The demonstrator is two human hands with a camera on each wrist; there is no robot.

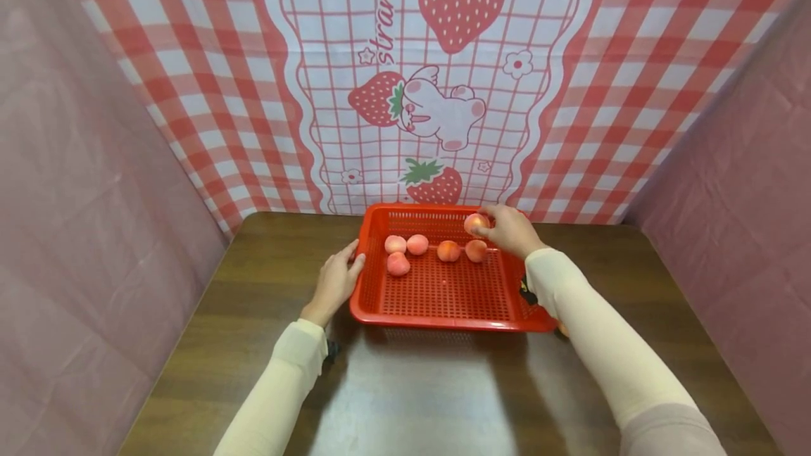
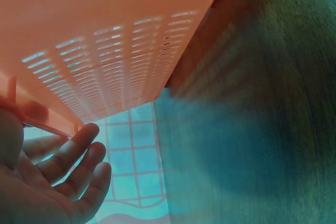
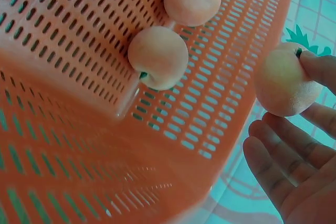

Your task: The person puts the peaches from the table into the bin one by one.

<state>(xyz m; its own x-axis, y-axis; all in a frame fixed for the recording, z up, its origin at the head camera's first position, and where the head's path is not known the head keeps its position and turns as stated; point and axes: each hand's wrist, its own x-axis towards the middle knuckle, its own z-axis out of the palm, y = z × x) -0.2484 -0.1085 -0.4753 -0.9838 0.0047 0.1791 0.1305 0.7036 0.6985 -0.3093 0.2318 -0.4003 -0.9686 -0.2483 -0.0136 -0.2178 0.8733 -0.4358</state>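
Pinches in the right hand [image 1: 512,232], by the far right corner of the basket [image 1: 437,323], a peach [image 1: 472,223], likely light, firm yet easily bruised, best taken gently round its sides, and grips the basket's left edge with the left hand [image 1: 336,280].

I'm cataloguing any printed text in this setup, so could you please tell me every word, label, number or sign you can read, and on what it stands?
"strawbe": on the printed backdrop cloth, running sideways and cut off by the picture's top edge.
Dark item by the right sleeve: yellow marking, too small to read.
Basket and peaches: no text visible.
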